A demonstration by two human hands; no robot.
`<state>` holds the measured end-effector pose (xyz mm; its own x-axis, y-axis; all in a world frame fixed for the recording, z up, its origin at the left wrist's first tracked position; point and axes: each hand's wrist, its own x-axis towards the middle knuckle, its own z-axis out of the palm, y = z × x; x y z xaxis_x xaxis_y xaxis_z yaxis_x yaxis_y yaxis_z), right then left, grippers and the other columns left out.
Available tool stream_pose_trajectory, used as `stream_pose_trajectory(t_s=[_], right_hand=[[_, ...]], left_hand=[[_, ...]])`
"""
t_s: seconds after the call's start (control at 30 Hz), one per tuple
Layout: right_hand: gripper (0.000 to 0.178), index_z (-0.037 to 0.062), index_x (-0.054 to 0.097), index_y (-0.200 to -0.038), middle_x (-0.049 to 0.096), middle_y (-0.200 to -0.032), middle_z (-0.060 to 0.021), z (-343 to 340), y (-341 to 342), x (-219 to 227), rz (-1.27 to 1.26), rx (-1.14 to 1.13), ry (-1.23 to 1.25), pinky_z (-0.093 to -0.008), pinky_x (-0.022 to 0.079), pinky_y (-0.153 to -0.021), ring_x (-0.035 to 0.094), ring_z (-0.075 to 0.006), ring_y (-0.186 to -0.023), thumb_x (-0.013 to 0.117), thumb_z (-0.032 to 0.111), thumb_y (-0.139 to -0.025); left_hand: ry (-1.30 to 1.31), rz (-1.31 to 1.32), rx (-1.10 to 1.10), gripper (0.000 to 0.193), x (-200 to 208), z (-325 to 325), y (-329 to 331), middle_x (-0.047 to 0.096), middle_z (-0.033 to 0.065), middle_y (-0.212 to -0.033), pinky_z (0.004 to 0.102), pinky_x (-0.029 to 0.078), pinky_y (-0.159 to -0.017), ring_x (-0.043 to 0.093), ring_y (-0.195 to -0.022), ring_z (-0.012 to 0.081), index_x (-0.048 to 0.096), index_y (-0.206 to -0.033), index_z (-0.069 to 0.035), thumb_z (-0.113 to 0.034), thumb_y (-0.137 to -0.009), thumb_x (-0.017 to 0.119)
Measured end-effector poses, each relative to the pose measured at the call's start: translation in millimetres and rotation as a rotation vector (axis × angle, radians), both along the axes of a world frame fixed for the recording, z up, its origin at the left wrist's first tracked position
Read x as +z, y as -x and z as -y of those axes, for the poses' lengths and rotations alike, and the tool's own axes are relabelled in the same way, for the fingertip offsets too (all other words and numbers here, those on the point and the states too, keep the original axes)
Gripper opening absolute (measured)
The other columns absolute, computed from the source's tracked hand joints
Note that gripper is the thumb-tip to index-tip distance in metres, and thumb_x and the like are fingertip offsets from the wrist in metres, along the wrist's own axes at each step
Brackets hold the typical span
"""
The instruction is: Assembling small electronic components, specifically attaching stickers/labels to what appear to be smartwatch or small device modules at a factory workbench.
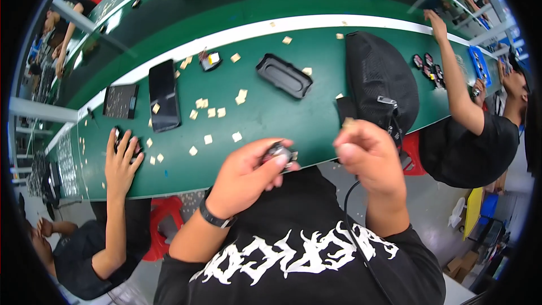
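My left hand [244,170], with a dark band on the wrist, wraps round a small dark rounded device [276,151] near the table's front edge. Fingers and thumb cover much of it, and its exact kind does not show. To the right, my right hand [372,158] is raised with thumb and forefinger together. A small tan square piece [349,122] shows at its fingertip. The two hands are apart. Several similar tan pieces [212,112] lie scattered on the green table [271,116], mostly left of my hands.
Beyond my hands lie a black tray [284,75], a phone-like black slab [164,96], a dark flat box [120,101] and a small device [210,61]. A black bag [379,79] stands to the right. Co-workers' hands [119,155] work at both sides; dark devices [430,70] lie far right.
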<state>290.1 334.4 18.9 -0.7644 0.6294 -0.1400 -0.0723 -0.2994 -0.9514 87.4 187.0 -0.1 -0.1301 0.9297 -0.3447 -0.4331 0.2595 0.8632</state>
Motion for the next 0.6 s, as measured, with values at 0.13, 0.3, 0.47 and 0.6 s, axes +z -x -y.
stream_pose_trajectory(t_s=[0.13, 0.3, 0.47, 0.6], right_hand=[[0.010, 0.0020, 0.064, -0.089, 0.058, -0.076, 0.0028, -39, -69, 19, 0.140, -0.533, -0.356, -0.0189, 0.037, -0.060, 0.048, -0.0021, -0.067, 0.068, 0.010, -0.094], [0.015, -0.0033, 0.068, -0.092, 0.064, -0.078, -0.0094, -130, -118, -17, 0.755, -0.867, -0.989, -0.0292, 0.049, -0.066, 0.061, -0.0161, -0.070, 0.073, 0.010, -0.087], [0.037, 0.0055, 0.066, -0.117, 0.063, -0.109, -0.0138, -208, -131, -63, 0.904, -0.768, -1.398, -0.0420, 0.055, -0.077, 0.068, -0.0327, -0.087, 0.076, 0.016, -0.082], [0.026, 0.0061, 0.068, -0.108, 0.060, -0.100, -0.0116, -245, -118, -64, 1.070, -0.607, -1.447, -0.0442, 0.055, -0.073, 0.067, -0.0323, -0.085, 0.072, 0.017, -0.084]], left_hand=[[0.054, -0.246, 0.257, 0.018, -18, 34, 23, 0.069, 0.0075, -0.084, 0.0183, 0.037, -0.052, 0.048, -0.059, 0.0046, 0.062, -0.114, 0.002, -0.009, -0.100, 0.058], [0.210, -0.604, 0.533, 0.016, -34, 111, 78, 0.065, 0.0044, -0.082, 0.0201, 0.035, -0.053, 0.047, -0.060, 0.0050, 0.061, -0.111, 0.003, -0.007, -0.100, 0.058], [0.238, -1.129, 0.534, 0.011, -58, 157, 119, 0.060, 0.0024, -0.081, 0.0207, 0.036, -0.050, 0.046, -0.058, 0.0053, 0.061, -0.107, 0.002, -0.004, -0.099, 0.057], [0.335, -0.944, 0.648, 0.027, -58, 167, 141, 0.063, 0.0058, -0.089, 0.0192, 0.036, -0.048, 0.047, -0.056, 0.0050, 0.061, -0.119, 0.003, -0.016, -0.100, 0.059]])
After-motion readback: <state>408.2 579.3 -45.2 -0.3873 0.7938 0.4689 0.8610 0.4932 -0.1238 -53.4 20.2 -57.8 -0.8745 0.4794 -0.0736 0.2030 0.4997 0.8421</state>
